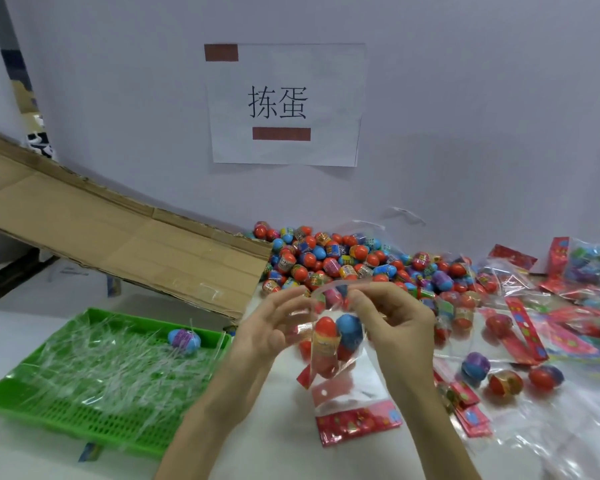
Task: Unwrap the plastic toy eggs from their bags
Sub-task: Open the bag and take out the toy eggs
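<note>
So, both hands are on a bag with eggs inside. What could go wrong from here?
1. The left hand and right hand pinch the clear bag at its top. If it tears suddenly, the red egg and blue egg could drop.
2. The bag is held over the table, not the green tray, so dropped eggs might roll in among the loose eggs on the right.
</note>
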Demonstrator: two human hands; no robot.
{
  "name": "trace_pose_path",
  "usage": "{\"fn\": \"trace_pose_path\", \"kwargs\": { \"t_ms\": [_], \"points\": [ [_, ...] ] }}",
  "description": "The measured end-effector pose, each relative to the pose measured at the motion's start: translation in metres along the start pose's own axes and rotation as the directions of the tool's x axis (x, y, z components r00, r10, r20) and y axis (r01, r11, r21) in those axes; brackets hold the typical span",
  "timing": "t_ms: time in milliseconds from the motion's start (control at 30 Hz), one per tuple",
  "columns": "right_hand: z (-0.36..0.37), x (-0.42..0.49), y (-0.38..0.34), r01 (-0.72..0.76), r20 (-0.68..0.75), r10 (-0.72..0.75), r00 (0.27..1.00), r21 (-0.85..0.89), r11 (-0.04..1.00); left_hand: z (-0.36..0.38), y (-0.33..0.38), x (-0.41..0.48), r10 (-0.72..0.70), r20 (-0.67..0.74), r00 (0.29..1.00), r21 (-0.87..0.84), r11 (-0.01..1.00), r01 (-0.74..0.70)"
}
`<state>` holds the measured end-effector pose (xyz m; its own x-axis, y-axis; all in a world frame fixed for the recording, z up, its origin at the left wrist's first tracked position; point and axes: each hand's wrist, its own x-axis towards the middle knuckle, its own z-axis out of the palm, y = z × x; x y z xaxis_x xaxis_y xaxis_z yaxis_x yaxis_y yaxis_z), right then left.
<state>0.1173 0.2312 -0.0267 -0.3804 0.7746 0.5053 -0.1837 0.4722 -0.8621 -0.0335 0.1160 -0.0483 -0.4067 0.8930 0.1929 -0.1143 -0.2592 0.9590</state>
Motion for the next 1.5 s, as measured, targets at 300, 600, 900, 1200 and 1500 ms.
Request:
{"fn": "trace_pose_path", "kwargs": {
  "t_ms": [300, 600, 900, 1200, 1500],
  "points": [
    [0.007, -0.003, -0.005, -0.175, 0.127, 0.174, 0.976, -0.006, 0.985, 0.022, 0.006, 0.001, -0.019, -0.202, 0.979, 0.066, 0.997, 0.033],
    [0.006, 0.001, 0.012, -0.441, 0.232, 0.419, 0.878, 0.052, 0.896, 0.016, 0.003, 0.017, -0.142, -0.171, 0.975, 0.061, 0.986, 0.154],
    [0.014, -0.005, 0.012, -0.473, 0.222, 0.448, 0.866, 0.069, 0.878, 0.016, -0.014, 0.011, -0.237, -0.205, 0.95, -0.113, 0.97, 0.217],
    [0.023, -0.009, 0.006, -0.504, 0.219, 0.494, 0.841, -0.013, 0.864, 0.008, -0.017, 0.008, -0.224, -0.429, 0.875, -0.31, 0.947, 0.09],
    [0.029, -0.015, 0.012, -0.465, 0.267, 0.46, 0.847, -0.047, 0.884, 0.007, -0.014, 0.006, -0.124, -0.395, 0.91, -0.105, 0.99, 0.089]
  ]
}}
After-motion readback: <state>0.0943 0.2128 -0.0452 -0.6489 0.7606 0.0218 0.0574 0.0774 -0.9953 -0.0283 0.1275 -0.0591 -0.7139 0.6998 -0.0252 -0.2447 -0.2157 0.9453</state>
